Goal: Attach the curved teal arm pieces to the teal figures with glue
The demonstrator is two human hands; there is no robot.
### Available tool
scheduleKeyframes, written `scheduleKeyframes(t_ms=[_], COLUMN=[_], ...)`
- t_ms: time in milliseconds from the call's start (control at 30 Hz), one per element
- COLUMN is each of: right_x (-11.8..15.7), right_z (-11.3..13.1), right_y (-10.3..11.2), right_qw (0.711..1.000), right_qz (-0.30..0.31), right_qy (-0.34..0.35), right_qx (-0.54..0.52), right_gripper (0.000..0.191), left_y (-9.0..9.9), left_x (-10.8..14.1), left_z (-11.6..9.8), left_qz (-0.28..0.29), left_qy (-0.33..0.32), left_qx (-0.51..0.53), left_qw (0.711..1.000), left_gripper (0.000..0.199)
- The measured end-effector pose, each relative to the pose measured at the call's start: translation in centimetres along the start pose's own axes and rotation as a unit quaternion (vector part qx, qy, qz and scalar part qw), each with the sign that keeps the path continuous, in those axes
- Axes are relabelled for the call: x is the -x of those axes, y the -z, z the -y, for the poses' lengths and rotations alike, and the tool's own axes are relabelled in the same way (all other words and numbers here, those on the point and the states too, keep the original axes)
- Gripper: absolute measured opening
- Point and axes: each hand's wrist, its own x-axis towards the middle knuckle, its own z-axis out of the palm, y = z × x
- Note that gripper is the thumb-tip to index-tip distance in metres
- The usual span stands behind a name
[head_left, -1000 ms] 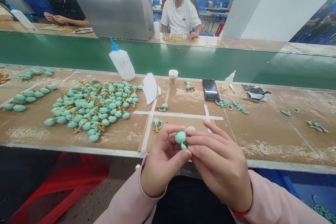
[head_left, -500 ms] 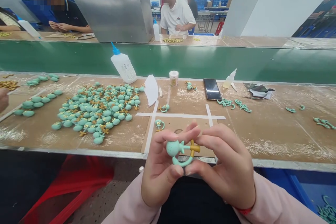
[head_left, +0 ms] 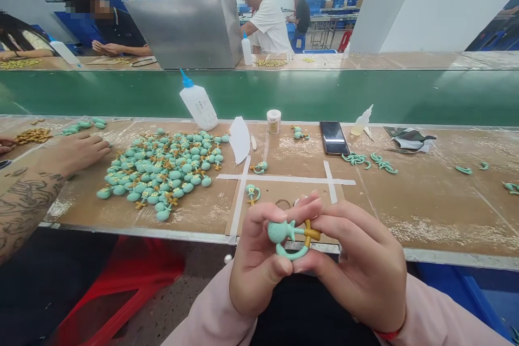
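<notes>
Both hands work on one small teal clay figure (head_left: 290, 232), held up just past the front edge of the desk (head_left: 397, 227). The step in hand looks like fitting parts together: a curved teal arm (head_left: 292, 252) loops beneath the round head (head_left: 276, 232), and a gold-coloured piece (head_left: 312, 232) sits at the far end. The figure's long axis lies nearly level across the view, with the head pointing toward the left hand (head_left: 259, 262) and the gold end toward the right hand (head_left: 359, 267). Each grip is closed, pinching the figure from its own side. The fingers hide part of the join, so whether it is glued is hard to say. The next move seems to call for steady support at that join. Beyond the hands, the desk carries a heap of teal pieces (head_left: 162, 167) and a glue bottle (head_left: 198, 105), while a co-worker's tattooed forearm (head_left: 24, 200) lies well to the left.
</notes>
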Motion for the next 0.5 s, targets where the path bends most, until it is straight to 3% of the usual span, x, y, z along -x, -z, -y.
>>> scheduleKeyframes(t_ms=[500], right_x=[-0.12], right_z=[0.06], right_y=[-0.13], right_qw=[1.000], right_qz=[-0.012], right_qy=[0.000], right_qx=[-0.004], right_gripper=[0.014], left_y=[0.14], left_x=[0.07], left_z=[-0.12], left_qz=[0.011], left_qy=[0.004], left_qx=[0.004], left_qw=[1.000], left_gripper=[0.028])
